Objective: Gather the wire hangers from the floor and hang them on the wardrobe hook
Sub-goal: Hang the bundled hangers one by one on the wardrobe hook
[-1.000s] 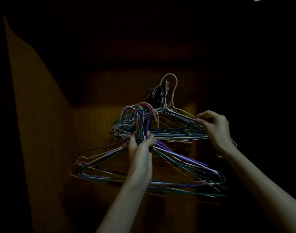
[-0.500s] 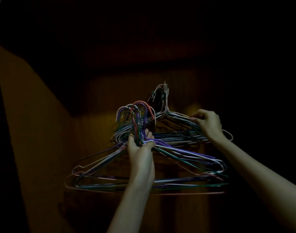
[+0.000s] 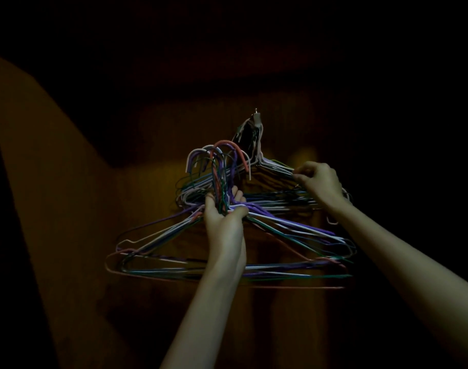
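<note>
Though most of it is lost in darkness, the wardrobe [image 3: 76, 198] shows brown wooden panels, with a side wall slanting down the left of the view and a dim back panel behind the hands. Across the middle spreads the bundle [image 3: 174, 265] of wire hangers in purple, pink, green, white and blue, their triangular frames fanned wide and low, their necks gathered together at the centre. Just behind and above it sits a second bunch [image 3: 278, 201] of hangers, its crooks rising to the hook [image 3: 257, 119] on the back panel, where they appear to hang. Both forearms reach up from the lower edge. At the centre, the left hand [image 3: 224, 222] grips the bundle by its necks, fingers and thumb curled round the twisted wires, with the coloured crooks arching up above the fist, below and to the left of the hook and not on it. To the right, the right hand [image 3: 320, 182] pinches the sloping upper wires of the bunch between thumb and fingertips. Smallest of all, the hook is a pale metal piece at the top, crowded with dark crooks.
</note>
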Motion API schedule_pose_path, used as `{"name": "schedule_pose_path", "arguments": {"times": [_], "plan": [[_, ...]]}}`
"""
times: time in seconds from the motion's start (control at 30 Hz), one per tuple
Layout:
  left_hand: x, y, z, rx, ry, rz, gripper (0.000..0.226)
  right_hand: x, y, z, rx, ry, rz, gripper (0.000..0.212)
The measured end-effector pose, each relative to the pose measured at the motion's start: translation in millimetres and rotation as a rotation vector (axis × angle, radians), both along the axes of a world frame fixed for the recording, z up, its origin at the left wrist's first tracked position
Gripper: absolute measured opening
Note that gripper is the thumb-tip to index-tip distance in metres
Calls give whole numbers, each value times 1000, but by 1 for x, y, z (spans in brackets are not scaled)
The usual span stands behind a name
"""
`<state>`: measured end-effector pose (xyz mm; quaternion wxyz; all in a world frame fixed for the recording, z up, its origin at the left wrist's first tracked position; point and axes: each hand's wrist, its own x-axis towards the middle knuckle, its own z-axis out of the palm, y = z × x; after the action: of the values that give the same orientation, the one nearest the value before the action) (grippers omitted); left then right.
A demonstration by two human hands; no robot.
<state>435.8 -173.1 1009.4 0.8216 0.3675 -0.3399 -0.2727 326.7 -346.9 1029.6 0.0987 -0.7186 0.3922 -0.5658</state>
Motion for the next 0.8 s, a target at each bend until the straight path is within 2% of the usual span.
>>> {"name": "schedule_pose_path", "arguments": {"times": [0.13, 0.2, 0.33, 0.5, 0.67, 0.8], "plan": [[0, 1, -5, -10, 25, -10, 79, -4, 9, 0, -56, 32, -27, 25], [-3, 0, -7, -7, 26, 1, 76, -6, 16, -1, -66, 12, 6, 23], [-11, -3, -11, -13, 18, 21, 49, -3, 50, -7, -55, 31, 241, 10], [-17, -5, -19, -55, 62, 45, 38, 3, 86, -28, 71, 165, 476, 11], [-18, -5, -26, -78, 81, 74, 34, 4, 95, -42, 109, 228, 477, 10], [-18, -2, -29, -68, 30, 88, 32, 5, 98, -43, 106, 186, 435, 12]]}}
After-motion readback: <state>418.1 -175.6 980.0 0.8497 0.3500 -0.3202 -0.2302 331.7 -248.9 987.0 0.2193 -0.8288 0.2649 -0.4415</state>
